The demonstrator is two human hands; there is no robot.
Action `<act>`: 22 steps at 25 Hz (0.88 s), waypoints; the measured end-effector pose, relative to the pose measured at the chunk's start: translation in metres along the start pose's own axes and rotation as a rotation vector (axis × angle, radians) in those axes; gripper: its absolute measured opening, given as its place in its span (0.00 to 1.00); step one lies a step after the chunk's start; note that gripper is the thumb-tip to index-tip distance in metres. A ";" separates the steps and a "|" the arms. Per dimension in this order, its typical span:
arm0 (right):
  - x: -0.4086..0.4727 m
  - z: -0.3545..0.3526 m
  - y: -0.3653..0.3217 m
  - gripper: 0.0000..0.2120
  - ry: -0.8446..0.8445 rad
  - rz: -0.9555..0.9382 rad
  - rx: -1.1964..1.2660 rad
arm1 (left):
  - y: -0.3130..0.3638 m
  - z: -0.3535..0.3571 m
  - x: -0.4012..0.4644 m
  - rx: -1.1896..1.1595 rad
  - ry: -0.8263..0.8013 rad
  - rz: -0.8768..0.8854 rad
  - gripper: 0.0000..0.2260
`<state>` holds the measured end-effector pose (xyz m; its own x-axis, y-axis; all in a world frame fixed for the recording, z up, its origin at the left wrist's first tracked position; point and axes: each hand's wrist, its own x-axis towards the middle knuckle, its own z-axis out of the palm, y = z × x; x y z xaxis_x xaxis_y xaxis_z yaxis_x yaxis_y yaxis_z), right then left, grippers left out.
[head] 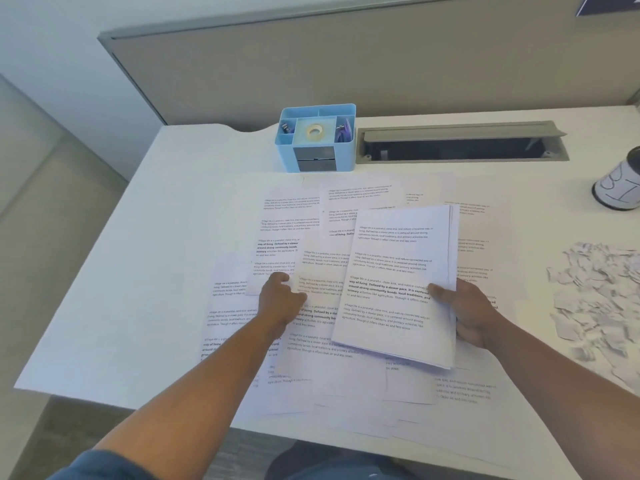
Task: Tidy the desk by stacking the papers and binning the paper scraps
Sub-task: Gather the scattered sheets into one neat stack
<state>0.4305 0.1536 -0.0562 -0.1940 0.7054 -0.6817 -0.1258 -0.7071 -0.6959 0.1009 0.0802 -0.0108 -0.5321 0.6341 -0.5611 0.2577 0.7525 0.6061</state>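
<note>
Several sheets (398,285) are sitting gathered in your right hand (474,313), thumb clamping their right edge, while your left hand (280,299) is pinching a loose page (273,251) on the desk (138,271).

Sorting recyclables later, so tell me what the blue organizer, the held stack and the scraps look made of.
Blue organizer: seemingly moulded plastic, going by its smooth, matte, uniform pale blue walls. Held stack, gripped by the right hand: thin, matte white printed paper, its edges layered. Scraps: apparently the same white paper, torn into ragged, curled bits.
</note>
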 end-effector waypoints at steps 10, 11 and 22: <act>-0.002 -0.001 0.001 0.14 -0.044 -0.022 0.012 | 0.005 -0.008 -0.018 -0.072 -0.035 0.088 0.04; -0.002 -0.001 0.001 0.14 -0.042 -0.026 0.014 | 0.006 -0.012 -0.020 -0.067 0.002 0.125 0.05; 0.000 -0.001 0.006 0.14 -0.017 -0.042 -0.007 | 0.046 -0.070 -0.041 0.101 0.292 0.368 0.07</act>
<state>0.4307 0.1493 -0.0610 -0.2049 0.7333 -0.6483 -0.1271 -0.6767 -0.7252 0.0784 0.0769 0.0794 -0.5915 0.7960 -0.1284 0.5408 0.5098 0.6690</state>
